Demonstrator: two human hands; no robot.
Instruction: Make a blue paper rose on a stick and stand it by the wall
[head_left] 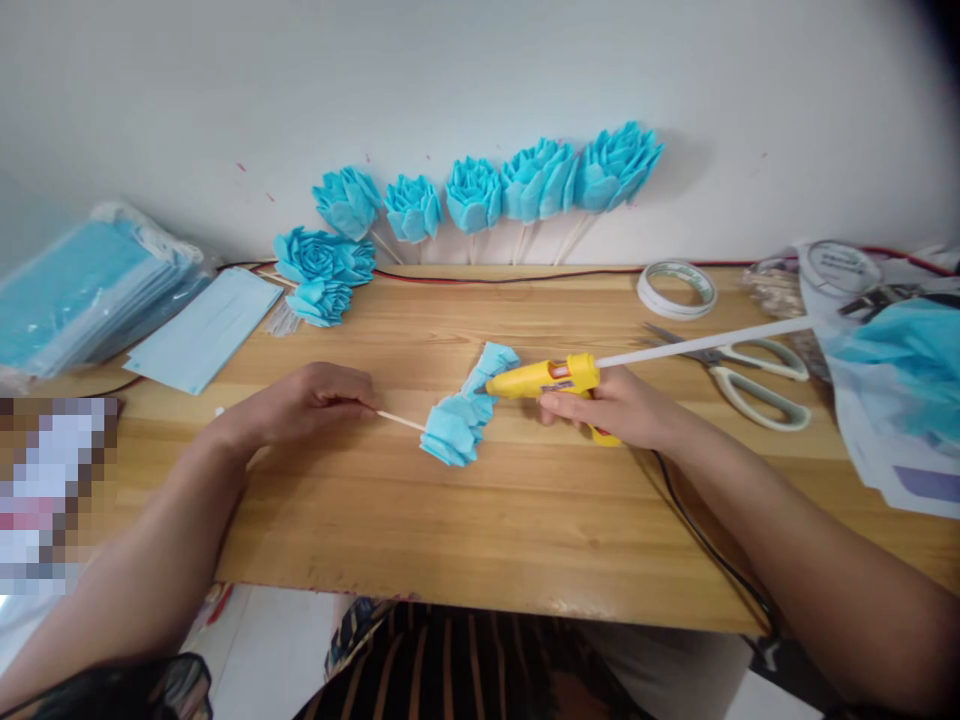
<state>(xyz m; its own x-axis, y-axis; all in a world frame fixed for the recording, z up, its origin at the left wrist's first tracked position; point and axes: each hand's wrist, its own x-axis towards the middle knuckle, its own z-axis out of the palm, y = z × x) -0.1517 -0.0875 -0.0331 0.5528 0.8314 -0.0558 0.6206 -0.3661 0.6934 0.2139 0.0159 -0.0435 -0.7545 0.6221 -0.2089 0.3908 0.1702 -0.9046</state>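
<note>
Glue gun (541, 379) at a blue flower (451, 430)
Left hand (330, 402) pinches the flower's stick (401, 420) over the table (465, 530); right hand (611, 405) grips the glue gun, nozzle (498, 387) at petals (493, 362). Beyond: scissors (718, 354), tape (675, 308), then more flowers (472, 195) against the wall (450, 70).

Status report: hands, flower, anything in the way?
Left hand gripping stick. Right hand holding glue gun. Flower on stick's end, nozzle by it. Nothing seen in the way; scissors off right.

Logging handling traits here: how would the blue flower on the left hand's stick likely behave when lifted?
The flower head is probably soft and easily crushed, its layers looking thin and folded. The stick looks slim and straight, so likely light and stiff. Out beyond the left hand, the head may dip.
</note>
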